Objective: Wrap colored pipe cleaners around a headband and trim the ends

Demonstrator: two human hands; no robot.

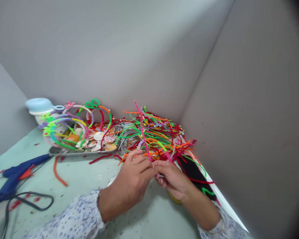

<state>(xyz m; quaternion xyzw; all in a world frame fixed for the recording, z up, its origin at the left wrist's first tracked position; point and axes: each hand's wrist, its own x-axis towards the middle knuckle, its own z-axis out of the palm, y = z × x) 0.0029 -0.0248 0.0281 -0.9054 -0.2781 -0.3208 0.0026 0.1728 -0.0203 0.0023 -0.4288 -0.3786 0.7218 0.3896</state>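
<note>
Upright, a pink pipe cleaner [142, 132], pinched between left hand [132, 176], right hand [173, 181]

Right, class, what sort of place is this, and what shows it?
Probably a craft workspace, going by the blue hot glue gun, the heap of coloured pipe cleaners and the metal tray of seashells.

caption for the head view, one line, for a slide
Bare left hand and right hand grip a long pink pipe cleaner against a tangled multicoloured pipe cleaner heap, blue plastic glue gun nearby
</note>
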